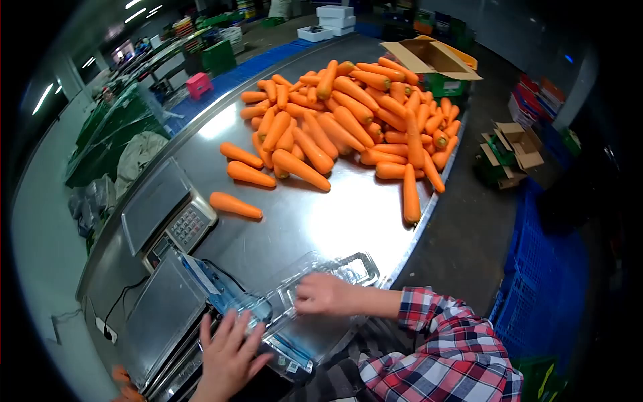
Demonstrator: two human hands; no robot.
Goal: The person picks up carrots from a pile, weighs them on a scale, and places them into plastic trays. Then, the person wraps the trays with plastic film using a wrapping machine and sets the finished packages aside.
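My left hand (231, 352) is open, its fingers spread over the edge of a blue and clear plastic bundle (248, 308) beside the scale's metal platform. My right hand (327, 295) is curled closed at a clear plastic tray (358, 268), which lies at the near edge of the steel table (288, 228). The fingertips of that hand are partly hidden and slightly blurred. Beyond the hands, a large heap of carrots (335, 120) covers the far part of the table. One carrot (236, 205) lies apart, nearer to me.
A weighing scale with a keypad (189, 224) stands at the left, with a second metal platform (164, 318) nearer me. Black cables run beside them. An opened cardboard box (429, 57) sits past the carrots. Blue crates (536, 281) stand on the floor at the right.
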